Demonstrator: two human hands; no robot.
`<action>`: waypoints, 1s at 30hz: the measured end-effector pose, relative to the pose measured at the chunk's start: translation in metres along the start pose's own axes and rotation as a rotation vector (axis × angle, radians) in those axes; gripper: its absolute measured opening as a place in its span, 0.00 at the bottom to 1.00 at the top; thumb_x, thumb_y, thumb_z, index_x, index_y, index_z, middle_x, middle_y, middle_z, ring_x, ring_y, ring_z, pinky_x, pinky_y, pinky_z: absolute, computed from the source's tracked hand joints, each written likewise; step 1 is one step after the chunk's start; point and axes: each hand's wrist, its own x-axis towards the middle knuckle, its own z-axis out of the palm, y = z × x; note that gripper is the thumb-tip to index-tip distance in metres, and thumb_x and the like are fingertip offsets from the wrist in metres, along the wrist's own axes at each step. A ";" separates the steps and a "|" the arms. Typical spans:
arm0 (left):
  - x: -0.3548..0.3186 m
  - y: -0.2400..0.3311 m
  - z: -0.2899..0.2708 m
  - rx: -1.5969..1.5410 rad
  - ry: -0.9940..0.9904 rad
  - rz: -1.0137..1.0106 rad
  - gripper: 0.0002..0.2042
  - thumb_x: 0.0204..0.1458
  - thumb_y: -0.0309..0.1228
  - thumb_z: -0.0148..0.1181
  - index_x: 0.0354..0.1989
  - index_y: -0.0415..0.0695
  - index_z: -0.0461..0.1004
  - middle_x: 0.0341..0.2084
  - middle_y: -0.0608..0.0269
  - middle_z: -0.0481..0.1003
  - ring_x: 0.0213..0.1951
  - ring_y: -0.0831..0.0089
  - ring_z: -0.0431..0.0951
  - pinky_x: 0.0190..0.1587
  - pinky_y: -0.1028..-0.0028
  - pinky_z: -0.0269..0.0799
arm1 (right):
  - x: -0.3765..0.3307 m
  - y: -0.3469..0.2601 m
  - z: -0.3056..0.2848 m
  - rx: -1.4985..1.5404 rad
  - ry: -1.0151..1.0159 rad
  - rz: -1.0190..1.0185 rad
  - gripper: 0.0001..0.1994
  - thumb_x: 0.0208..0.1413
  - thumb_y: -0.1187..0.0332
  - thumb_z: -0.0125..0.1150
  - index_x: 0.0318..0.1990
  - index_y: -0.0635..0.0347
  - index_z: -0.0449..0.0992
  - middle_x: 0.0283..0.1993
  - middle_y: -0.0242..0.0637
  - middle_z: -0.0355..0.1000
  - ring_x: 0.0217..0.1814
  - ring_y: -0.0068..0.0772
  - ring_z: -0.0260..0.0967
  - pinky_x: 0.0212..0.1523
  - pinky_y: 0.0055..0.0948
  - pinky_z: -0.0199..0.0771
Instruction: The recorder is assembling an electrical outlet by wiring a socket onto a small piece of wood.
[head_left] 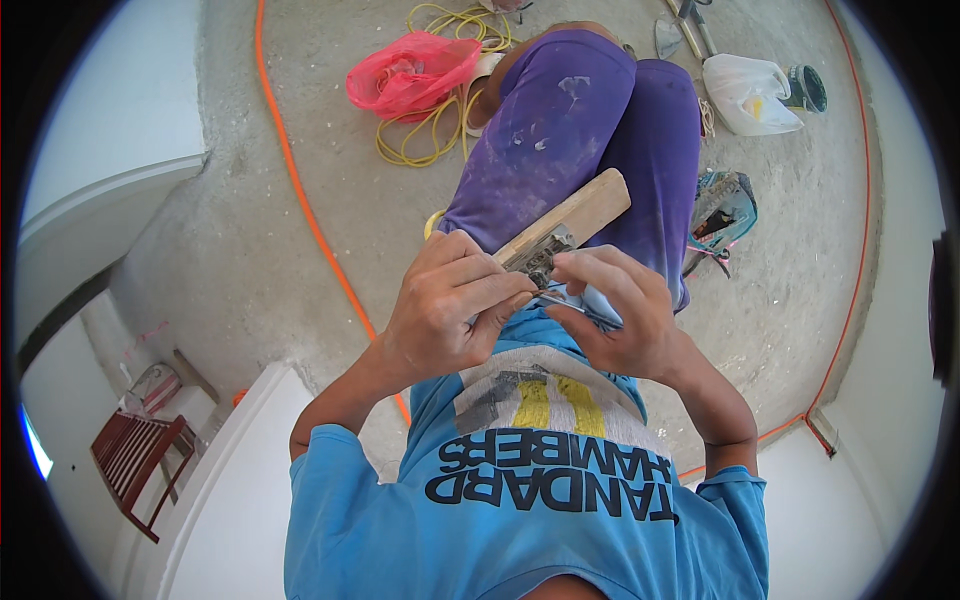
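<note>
A light wooden block lies slanted across my lap, with a dark, dirty metal fitting on its near end. At that fitting, my left hand is closed in a pinch, thumb against fingers; what it pinches is too small to make out. Opposite it, my right hand is curled around a thin, shiny metal rod that points toward the left fingertips. Its fingers bend close over the fitting, and the palm hides the rest of the rod.
Beyond my left leg lie a pink plastic bag and yellow cord. An orange hose crosses the concrete floor. On the right are a white bag, a dark bucket and a teal bag. A brown wooden chair stands left.
</note>
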 end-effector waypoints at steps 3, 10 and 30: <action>0.003 0.002 -0.001 -0.041 -0.067 -0.045 0.07 0.47 0.24 0.74 0.36 0.44 0.85 0.26 0.68 0.79 0.32 0.71 0.73 0.35 0.70 0.63 | 0.003 0.016 0.002 -0.399 0.008 -0.514 0.25 0.38 0.77 0.68 0.50 0.64 0.78 0.42 0.41 0.74 0.38 0.42 0.75 0.36 0.37 0.78; -0.002 0.001 0.003 0.116 0.001 0.141 0.07 0.49 0.26 0.73 0.36 0.42 0.85 0.26 0.68 0.80 0.32 0.71 0.74 0.35 0.69 0.63 | -0.004 0.002 -0.001 -0.001 -0.236 0.097 0.08 0.59 0.74 0.66 0.44 0.66 0.76 0.41 0.41 0.73 0.37 0.36 0.75 0.35 0.33 0.78; 0.010 0.013 -0.005 -0.504 -0.062 -0.534 0.09 0.61 0.31 0.64 0.39 0.37 0.82 0.29 0.62 0.82 0.32 0.79 0.80 0.35 0.77 0.74 | 0.010 0.016 0.019 0.730 0.029 0.310 0.09 0.67 0.68 0.64 0.44 0.67 0.77 0.38 0.33 0.79 0.40 0.18 0.75 0.44 0.22 0.79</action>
